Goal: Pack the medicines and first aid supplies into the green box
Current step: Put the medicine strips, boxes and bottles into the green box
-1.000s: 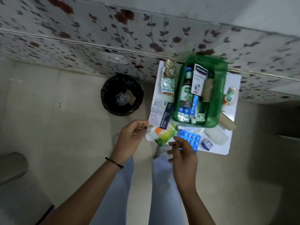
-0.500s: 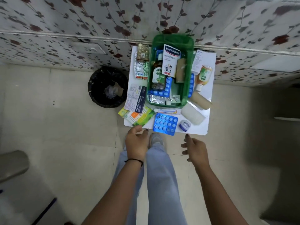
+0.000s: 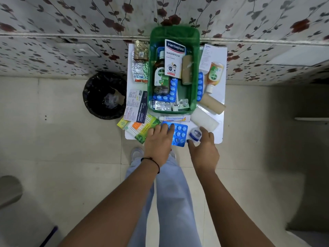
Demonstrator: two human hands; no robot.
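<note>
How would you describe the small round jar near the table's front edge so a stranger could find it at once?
Start at the green box on the white table, then come to the front edge. The small jar sits there between the blue blister sheet and the right hand. It alone is round, with a blue rim.

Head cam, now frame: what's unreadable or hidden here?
- Blue blister pack: near-left part covered by the left hand.
- Small blue jar: label too small to read; whether the right hand touches it is unclear.
- Green box floor: buried under items.
- Ointment tube: print too small to read.
</note>
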